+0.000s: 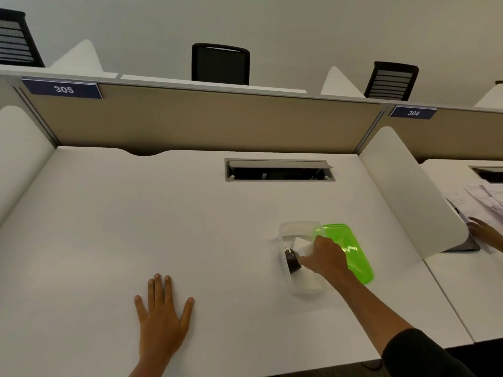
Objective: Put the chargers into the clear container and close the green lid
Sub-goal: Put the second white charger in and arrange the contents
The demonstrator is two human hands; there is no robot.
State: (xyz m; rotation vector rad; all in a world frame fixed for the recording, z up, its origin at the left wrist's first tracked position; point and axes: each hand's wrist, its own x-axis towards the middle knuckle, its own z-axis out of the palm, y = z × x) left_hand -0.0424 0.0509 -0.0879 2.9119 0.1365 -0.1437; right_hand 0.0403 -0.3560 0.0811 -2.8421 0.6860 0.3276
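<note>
A clear container (pixel 296 229) stands on the white desk (pixel 190 227), right of centre. Its green lid (pixel 351 248) lies flat on the desk, touching the container's right side. Inside the container are a black charger (pixel 291 259) and a white charger (pixel 301 244). My right hand (pixel 325 258) reaches into the container from the right, its fingers closed on the white charger, with the black charger just below the fingertips. My left hand (pixel 160 314) lies flat on the desk at lower left, fingers spread, holding nothing.
A cable hatch (pixel 279 170) is sunk into the desk behind the container. White dividers (pixel 408 191) wall the desk on both sides, a tan panel at the back. Another person's hand (pixel 484 232) rests on papers at the desk to the right.
</note>
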